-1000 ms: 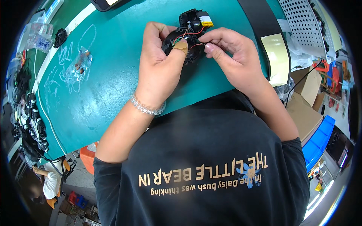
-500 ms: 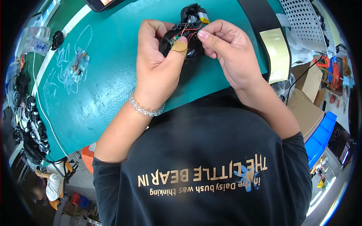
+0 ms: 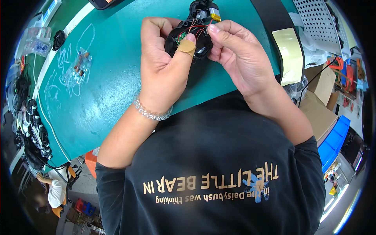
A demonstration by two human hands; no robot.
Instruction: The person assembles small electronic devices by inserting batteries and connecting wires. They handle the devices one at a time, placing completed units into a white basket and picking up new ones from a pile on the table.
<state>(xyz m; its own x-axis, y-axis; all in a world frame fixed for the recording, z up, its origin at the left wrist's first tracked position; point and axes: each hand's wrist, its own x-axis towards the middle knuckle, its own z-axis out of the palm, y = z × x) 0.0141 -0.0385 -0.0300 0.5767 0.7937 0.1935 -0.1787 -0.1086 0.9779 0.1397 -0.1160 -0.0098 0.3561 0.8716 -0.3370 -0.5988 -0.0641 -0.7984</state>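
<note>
Head view: left hand (image 3: 162, 66) grips black open housing (image 3: 188, 37) at 12 o'clock; right hand (image 3: 239, 58) pinches red wires (image 3: 199, 26); wiring unfinished, housing not closed.

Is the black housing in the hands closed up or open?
Open: the black housing shows a green circuit board and red wires inside, with no cover over them.

I see a black shell (image 3: 188, 39) with red wires (image 3: 199, 26), a teal mat (image 3: 113, 78), and a tan plaster (image 3: 185, 47).
</note>
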